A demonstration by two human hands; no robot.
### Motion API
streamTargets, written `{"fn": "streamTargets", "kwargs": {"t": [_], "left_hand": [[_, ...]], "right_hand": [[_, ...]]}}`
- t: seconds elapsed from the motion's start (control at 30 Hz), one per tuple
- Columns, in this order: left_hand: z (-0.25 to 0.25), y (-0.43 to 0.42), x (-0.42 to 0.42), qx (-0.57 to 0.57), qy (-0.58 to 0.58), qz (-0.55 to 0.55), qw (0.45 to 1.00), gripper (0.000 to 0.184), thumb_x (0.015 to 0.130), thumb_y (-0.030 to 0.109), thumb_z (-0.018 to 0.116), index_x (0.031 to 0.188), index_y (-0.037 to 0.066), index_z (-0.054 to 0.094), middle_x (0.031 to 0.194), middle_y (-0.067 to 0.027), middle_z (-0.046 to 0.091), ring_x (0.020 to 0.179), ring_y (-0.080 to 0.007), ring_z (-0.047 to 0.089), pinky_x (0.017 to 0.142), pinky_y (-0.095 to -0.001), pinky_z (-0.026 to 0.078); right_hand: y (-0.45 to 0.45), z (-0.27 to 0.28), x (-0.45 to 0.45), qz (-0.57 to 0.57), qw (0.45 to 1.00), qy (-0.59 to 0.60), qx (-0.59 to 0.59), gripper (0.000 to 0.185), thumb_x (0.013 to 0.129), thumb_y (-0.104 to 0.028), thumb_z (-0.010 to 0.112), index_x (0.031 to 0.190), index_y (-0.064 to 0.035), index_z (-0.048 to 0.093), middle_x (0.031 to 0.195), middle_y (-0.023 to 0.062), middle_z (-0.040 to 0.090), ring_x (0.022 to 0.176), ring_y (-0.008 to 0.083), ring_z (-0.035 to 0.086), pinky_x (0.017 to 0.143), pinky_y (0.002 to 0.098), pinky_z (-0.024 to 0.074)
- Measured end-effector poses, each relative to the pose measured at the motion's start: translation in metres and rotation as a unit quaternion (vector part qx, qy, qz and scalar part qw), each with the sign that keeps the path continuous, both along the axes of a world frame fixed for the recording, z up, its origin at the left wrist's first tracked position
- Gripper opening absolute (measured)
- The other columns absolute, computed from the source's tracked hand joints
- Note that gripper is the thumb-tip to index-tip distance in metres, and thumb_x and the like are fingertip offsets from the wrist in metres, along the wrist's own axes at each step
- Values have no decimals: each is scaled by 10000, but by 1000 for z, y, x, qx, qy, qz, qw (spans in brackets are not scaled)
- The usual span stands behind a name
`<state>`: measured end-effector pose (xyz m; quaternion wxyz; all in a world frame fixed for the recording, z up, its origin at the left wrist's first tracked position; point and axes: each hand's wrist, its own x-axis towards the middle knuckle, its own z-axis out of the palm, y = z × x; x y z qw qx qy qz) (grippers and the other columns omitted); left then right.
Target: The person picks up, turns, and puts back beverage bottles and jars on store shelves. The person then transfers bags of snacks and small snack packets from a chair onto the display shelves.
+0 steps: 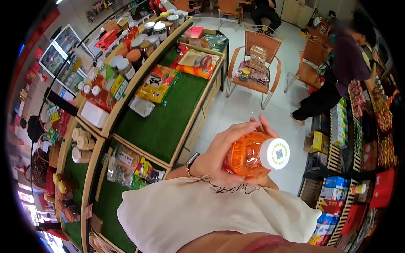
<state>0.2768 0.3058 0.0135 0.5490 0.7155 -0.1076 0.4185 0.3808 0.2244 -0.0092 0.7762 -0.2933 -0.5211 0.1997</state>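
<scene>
A clear plastic jar (247, 154) with orange-red contents is held in front of my chest, its white screw lid (274, 154) tilted to the right. A printed square code shows on the lid. My left hand (219, 154), with a watch and bracelet at its wrist, wraps round the jar's left and far side. My right hand (258, 180) supports it from below and behind, mostly hidden by the jar. Fingertips (265, 123) show beyond the jar's far edge; which hand they belong to is hard to say.
On my left, a green-lined display shelf (147, 135) carries yellow-red packets (158, 82) and rows of lidded jars (124, 67). Ahead stands a wicker chair (255, 59) with goods on its seat. Stocked racks (337, 185) line the right, where a person in purple (350, 55) stands.
</scene>
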Motion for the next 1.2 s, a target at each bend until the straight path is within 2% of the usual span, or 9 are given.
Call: {"fn": "streamTargets", "kwargs": {"t": [0.13, 0.33, 0.57, 0.67, 0.83, 1.0, 1.07, 1.1, 1.2], "left_hand": [[-6, 61, 55, 73, -14, -53, 996, 852, 711, 407, 686, 1302, -21, 246, 1319, -271, 292, 1210, -356, 356, 994, -458, 292], [-16, 126, 115, -29, 39, -23, 999, 864, 691, 392, 688, 1292, -61, 262, 1292, -267, 331, 1182, -344, 396, 979, -413, 313], [-17, 212, 163, -40, 61, -1, 997, 835, 637, 327, 718, 1290, -16, 325, 1245, -195, 422, 1138, -320, 446, 955, -368, 337], [-18, 254, 169, -16, 64, 44, 997, 832, 639, 350, 713, 1287, -7, 332, 1224, -192, 439, 1122, -327, 447, 946, -386, 336], [-14, 337, 184, 85, -50, 188, 977, 852, 666, 498, 659, 1294, 26, 332, 1320, -175, 335, 1223, -363, 274, 983, -460, 244], [14, 432, 164, 221, 0, 302, 927, 891, 625, 602, 628, 1264, 30, 391, 1300, -152, 393, 1203, -371, 303, 979, -466, 247], [32, 461, 147, 235, 16, 303, 923, 821, 606, 536, 674, 1216, 34, 451, 1212, -122, 492, 1123, -346, 402, 934, -436, 318], [37, 471, 146, 203, 22, 319, 925, 701, 605, 419, 706, 1155, 34, 503, 1114, -89, 560, 1029, -290, 486, 885, -389, 370], [32, 515, 131, 119, 121, 232, 958, 596, 620, 294, 708, 1115, 23, 517, 1074, -70, 577, 980, -249, 522, 867, -351, 382]], "right_hand": [[58, -9, 58, -3, 997, -30, 66, 1040, 502, -406, 812, 1296, -36, 252, 1347, 269, 247, 1227, 389, 321, 1006, 453, 276], [129, -30, 110, -24, 997, 75, -4, 1048, 491, -405, 801, 1276, 31, 259, 1320, 254, 304, 1211, 397, 342, 1001, 472, 288], [216, -40, 162, -24, 998, 61, 20, 1052, 489, -417, 795, 1268, 44, 258, 1287, 250, 349, 1171, 389, 397, 990, 466, 310], [263, -42, 173, 7, 997, 60, 40, 1045, 488, -396, 802, 1266, 45, 259, 1269, 256, 367, 1176, 379, 395, 994, 462, 306], [355, -6, 194, 78, 995, -23, 61, 1048, 469, -323, 843, 1265, 45, 270, 1257, 261, 382, 1152, 346, 438, 974, 417, 341], [450, 17, 209, 162, 979, -118, 24, 1036, 505, -265, 847, 1292, 33, 243, 1280, 245, 367, 1133, 331, 458, 949, 396, 373], [484, 9, 202, 237, 969, -76, 1, 1153, 499, -175, 854, 1339, -77, 72, 1294, 212, 336, 1164, 295, 422, 947, 410, 372], [500, 4, 198, 272, 961, -50, -21, 1160, 501, -153, 851, 1339, -101, 50, 1296, 206, 331, 1165, 288, 421, 949, 412, 369], [540, -5, 186, 366, 926, 7, -96, 1169, 516, -113, 838, 1343, -146, 13, 1297, 175, 337, 1171, 276, 415, 956, 408, 361]]}}
